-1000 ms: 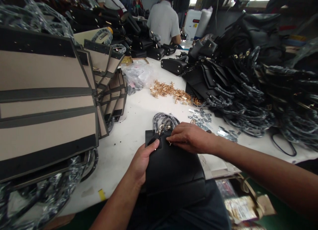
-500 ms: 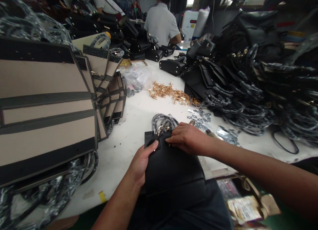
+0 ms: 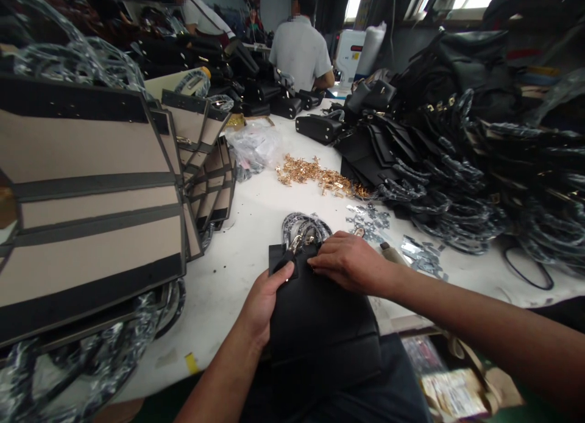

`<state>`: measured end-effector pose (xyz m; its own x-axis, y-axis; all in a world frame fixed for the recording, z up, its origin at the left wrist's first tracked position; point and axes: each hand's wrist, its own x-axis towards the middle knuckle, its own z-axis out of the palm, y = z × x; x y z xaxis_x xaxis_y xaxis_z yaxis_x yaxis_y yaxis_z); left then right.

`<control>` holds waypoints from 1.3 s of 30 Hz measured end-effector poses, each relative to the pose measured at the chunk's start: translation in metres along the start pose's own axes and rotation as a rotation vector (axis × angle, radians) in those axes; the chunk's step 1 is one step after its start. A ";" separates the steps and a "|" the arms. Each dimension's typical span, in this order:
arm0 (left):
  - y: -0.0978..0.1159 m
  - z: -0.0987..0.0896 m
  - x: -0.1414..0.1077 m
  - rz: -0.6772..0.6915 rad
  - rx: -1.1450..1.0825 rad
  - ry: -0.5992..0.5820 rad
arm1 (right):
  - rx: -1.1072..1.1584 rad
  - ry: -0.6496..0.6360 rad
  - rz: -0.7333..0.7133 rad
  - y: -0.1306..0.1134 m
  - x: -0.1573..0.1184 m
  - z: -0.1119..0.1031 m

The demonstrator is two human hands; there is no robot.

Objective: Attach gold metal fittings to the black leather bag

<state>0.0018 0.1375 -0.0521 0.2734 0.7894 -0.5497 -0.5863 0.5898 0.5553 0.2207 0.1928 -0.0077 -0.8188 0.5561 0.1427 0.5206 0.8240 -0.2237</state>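
A black leather bag panel [image 3: 324, 325] lies over my lap and the table's near edge. Its plastic-wrapped handle [image 3: 297, 223] loops up at the far end, with metal fittings at its base. My left hand [image 3: 265, 304] grips the panel's left edge, thumb on top beside a small black tab. My right hand [image 3: 350, 264] rests on the panel's upper right, fingertips pinched together close to the handle fittings. Whatever is between those fingertips is too small to make out. A tool with a tan handle [image 3: 392, 252] lies just beyond my right wrist.
Gold metal fittings [image 3: 315, 174] lie heaped mid-table, with flat silver plates [image 3: 423, 255] nearer the right. Stacked panels with beige linings [image 3: 91, 209] stand at left. Black bag pieces [image 3: 411, 155] pile up on the right. A co-worker [image 3: 301, 54] is at the far end.
The whole view has shifted slightly, so things appear a little lower and to the right. Both hands keep nearly the same places on the panel.
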 end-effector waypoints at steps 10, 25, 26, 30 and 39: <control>-0.001 0.000 -0.001 0.026 0.021 -0.004 | -0.037 0.057 0.061 -0.011 0.004 0.011; -0.003 -0.001 -0.003 0.107 0.106 0.016 | -0.090 0.021 0.281 -0.026 0.014 0.014; -0.002 -0.001 -0.004 0.114 0.114 0.016 | -0.106 0.021 0.272 -0.027 0.015 0.015; -0.001 -0.001 -0.004 0.139 0.156 0.012 | -0.153 0.037 0.256 -0.029 0.017 0.020; -0.003 -0.002 -0.006 0.141 0.115 0.006 | -0.134 -0.029 0.078 -0.027 0.010 0.006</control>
<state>0.0003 0.1303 -0.0517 0.1893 0.8649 -0.4649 -0.5275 0.4889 0.6947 0.1969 0.1752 -0.0062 -0.7800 0.6175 0.1018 0.6093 0.7864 -0.1017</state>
